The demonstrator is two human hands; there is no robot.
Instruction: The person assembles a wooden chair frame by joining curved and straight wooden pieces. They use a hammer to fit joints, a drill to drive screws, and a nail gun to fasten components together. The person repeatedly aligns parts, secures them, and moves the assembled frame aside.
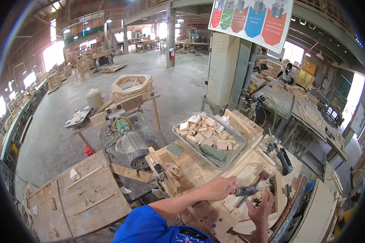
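Note:
My left hand (222, 188) is closed around the back end of a dark grey cylindrical hand tool (246, 191) with orange near its grip. The tool lies roughly level over an angled wooden frame (279, 193) on the bench. Just right of the tool's front end is my right hand (261, 207), thumb and fingers apart, with nothing visible between them. Small dark screws (256, 201) lie in a heap inside the frame, partly hidden by my right hand. Beyond the tool rests a mallet-like thing with a red head (264, 175).
A metal tray (241, 146) full of small wooden blocks stands beyond my hands. Behind the frame lies a black power tool (284, 161). An electric motor (132, 148) is at left, near a plywood table (87, 194). A pillar (221, 69) rises ahead; another person (287, 75) is far right.

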